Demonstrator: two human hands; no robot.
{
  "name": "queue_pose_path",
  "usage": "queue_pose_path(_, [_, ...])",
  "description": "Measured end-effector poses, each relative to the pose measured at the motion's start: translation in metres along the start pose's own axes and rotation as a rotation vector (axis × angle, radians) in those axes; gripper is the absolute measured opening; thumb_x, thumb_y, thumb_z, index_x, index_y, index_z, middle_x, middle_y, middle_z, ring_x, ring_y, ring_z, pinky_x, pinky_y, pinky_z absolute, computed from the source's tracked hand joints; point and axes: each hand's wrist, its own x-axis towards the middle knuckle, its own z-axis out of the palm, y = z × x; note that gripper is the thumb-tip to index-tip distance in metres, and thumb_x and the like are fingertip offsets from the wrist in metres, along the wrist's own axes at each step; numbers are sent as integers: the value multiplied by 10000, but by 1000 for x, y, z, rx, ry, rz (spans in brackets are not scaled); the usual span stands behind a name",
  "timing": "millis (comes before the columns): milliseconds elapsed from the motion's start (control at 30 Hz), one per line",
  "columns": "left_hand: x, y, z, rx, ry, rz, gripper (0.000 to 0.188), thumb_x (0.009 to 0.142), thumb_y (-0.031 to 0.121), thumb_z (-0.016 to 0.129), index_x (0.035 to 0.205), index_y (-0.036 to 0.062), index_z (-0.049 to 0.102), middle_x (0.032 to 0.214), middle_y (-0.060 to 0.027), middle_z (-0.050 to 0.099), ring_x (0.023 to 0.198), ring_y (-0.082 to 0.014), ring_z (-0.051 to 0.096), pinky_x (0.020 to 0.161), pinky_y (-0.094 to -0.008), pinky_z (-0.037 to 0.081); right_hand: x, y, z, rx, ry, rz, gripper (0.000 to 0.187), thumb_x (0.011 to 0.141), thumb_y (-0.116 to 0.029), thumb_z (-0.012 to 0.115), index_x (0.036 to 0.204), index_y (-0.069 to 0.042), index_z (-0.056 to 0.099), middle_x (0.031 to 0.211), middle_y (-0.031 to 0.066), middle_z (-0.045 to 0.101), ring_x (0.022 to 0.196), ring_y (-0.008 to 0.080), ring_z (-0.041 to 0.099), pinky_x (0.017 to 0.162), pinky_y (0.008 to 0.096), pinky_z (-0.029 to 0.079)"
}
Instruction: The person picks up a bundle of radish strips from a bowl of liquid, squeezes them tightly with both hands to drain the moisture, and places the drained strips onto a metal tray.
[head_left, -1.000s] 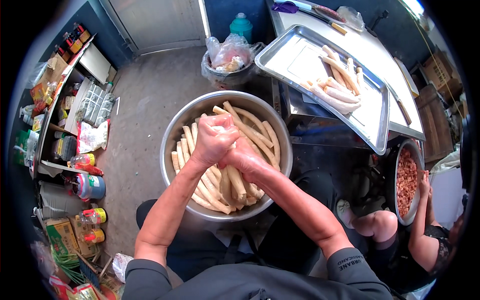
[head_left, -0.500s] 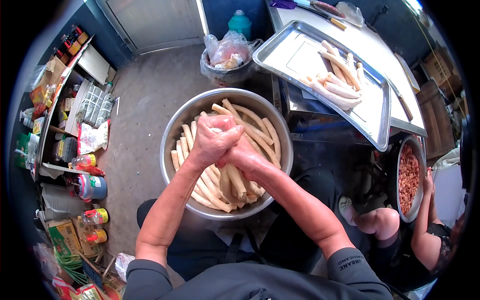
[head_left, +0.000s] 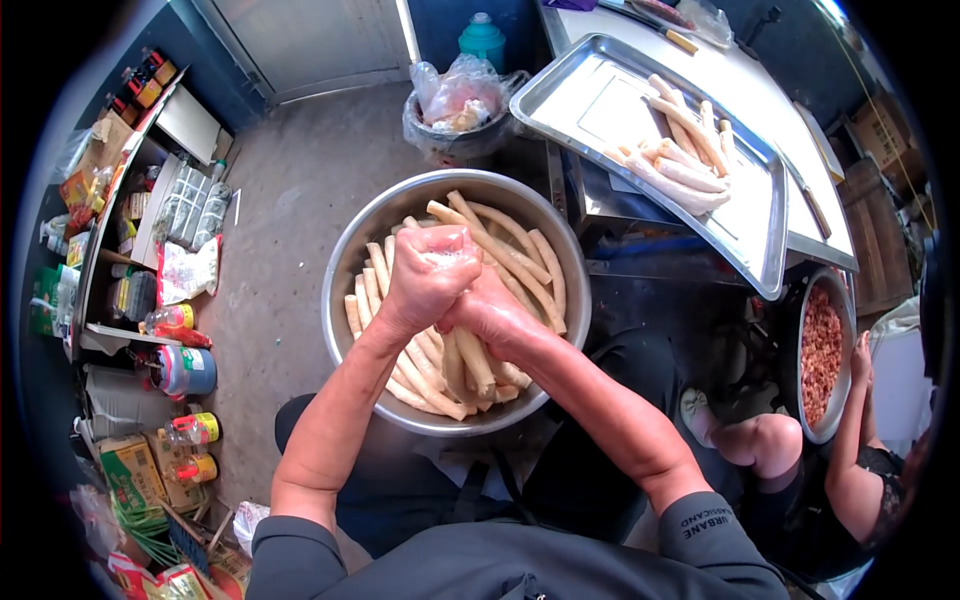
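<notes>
A big round steel basin (head_left: 352, 258) stands on the floor between my knees, filled with several long pale rolled sticks (head_left: 507, 243). Over the basin's middle my left hand (head_left: 428, 277) is closed into a fist around something pale and soft. My right hand (head_left: 487, 311) presses against it from below, fingers wrapped under the fist. What sits between the two hands is mostly hidden.
A steel tray (head_left: 596, 101) with several more pale sticks (head_left: 683, 152) lies on a table at the upper right. A plastic-lined bin (head_left: 455, 105) stands behind the basin. Shelves with bottles and packets (head_left: 150, 240) line the left. Another person (head_left: 860, 470) sits at the right beside a bowl of reddish filling (head_left: 822, 352).
My two hands stay clasped over the basin and have shifted only slightly. The view has tilted a little.
</notes>
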Motion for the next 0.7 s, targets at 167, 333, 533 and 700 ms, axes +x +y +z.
queue_pose_path(167, [-1,-1,-2,1,-6,6,185,725,-4,580,584,19,462,566,32,448,565,-36,381,486,-246,324,1,-1,-2,-77,-43,64,454,578,40,625,1023,-10,550,885,64,557,786,130,555,622,263,468])
queue_pose_path(333, [0,0,-3,56,-10,55,199,720,-9,575,573,20,443,547,20,435,549,-39,373,473,-253,318,1,2,1,-19,15,31,213,541,68,647,743,11,610,733,67,600,672,150,572,565,291,448])
queue_pose_path(533, [-1,1,0,50,-8,54,206,724,-1,578,572,23,441,545,20,431,545,-41,373,472,-255,322,-1,-4,0,-77,-43,45,461,572,49,643,1016,-26,546,898,50,551,769,110,553,592,244,464])
queue_pose_path(700, [-1,2,-1,72,-6,66,200,726,2,575,574,23,446,544,16,434,541,-44,379,474,-256,328,-1,-3,-2,-100,-42,57,444,589,42,653,1015,-24,546,879,48,553,757,109,553,589,244,461])
